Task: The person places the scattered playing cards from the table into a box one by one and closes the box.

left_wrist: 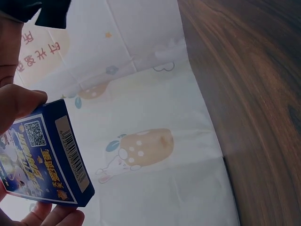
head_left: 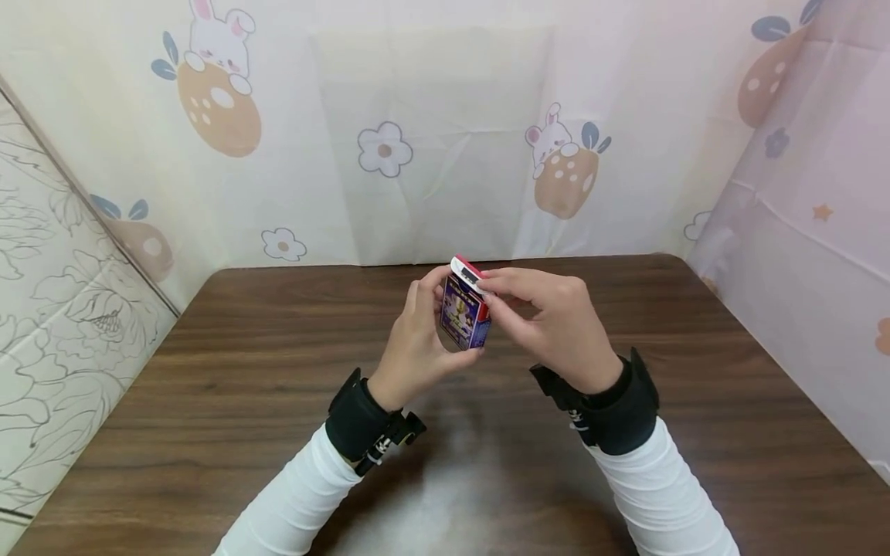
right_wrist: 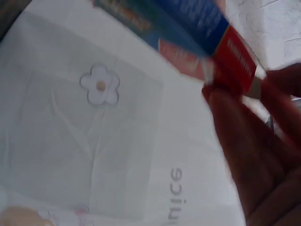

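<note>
A small blue and purple printed card box (head_left: 462, 315) is held up above the table, tilted. My left hand (head_left: 419, 337) grips it between the thumb below and the fingers behind. At its top end a white and red flap (head_left: 467, 274) stands raised, and the thumb and fingertips of my right hand (head_left: 551, 318) pinch there. The left wrist view shows the box's barcode side (left_wrist: 72, 153) and a face with a QR code. In the right wrist view the box's red end (right_wrist: 235, 59) sits against my right fingertips, blurred. The box's inside is hidden.
A dark wooden table (head_left: 229, 386) spreads beneath both hands. Behind it hangs a pale cloth (head_left: 445, 193) printed with rabbits and flowers. A floral-patterned panel (head_left: 76, 309) stands on the left, and more printed cloth (head_left: 799, 270) on the right.
</note>
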Tool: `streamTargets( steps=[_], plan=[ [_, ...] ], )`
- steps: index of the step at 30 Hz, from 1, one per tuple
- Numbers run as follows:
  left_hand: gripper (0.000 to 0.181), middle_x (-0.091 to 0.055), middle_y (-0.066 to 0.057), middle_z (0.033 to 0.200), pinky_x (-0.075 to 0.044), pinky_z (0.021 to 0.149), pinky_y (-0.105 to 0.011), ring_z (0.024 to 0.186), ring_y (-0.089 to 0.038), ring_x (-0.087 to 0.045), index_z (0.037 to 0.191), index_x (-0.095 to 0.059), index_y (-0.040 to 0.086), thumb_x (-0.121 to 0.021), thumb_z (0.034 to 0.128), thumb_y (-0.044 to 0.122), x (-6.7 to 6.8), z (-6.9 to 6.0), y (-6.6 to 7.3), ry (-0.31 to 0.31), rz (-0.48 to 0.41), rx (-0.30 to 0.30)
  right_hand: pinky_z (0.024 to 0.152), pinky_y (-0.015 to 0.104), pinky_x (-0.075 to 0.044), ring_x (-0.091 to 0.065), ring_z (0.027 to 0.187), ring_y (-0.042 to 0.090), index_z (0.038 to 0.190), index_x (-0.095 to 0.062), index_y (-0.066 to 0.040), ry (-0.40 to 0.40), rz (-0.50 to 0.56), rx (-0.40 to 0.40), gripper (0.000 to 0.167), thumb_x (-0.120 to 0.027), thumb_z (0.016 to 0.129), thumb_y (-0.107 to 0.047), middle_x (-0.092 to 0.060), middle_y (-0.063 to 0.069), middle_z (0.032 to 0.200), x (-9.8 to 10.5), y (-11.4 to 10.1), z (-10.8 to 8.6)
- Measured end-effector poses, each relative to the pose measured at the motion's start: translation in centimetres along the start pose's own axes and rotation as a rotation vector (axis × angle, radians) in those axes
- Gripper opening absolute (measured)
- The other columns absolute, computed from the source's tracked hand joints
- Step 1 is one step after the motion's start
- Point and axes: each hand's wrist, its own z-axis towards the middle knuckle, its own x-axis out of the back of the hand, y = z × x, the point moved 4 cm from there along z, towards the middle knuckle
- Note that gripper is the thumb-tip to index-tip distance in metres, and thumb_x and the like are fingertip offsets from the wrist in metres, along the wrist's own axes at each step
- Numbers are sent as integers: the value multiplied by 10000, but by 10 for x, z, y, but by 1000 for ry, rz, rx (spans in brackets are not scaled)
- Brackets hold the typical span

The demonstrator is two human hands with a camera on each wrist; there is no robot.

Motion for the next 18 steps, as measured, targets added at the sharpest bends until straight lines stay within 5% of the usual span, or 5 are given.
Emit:
streamTargets(
  steps=[7,18],
  plan=[
    [1043,-442,-153,1132,-539,772,-373,1002,-246,-530,1443,-227,138,-903,649,162,0,1,-3,20,44,11,675,403,-593,-723,820,225,1066,-727,13,55,20,-272,226,-731,848,-45,-755,144,962,-7,2,0],
    [1046,-452,-152,1140,-546,737,-347,945,-238,-565,1495,-248,222,-892,674,160,-2,-1,-3,25,72,-9,711,390,-593,-721,775,228,1026,-745,-2,22,38,-381,178,-708,857,-45,-755,148,930,-7,9,0]
  ],
)
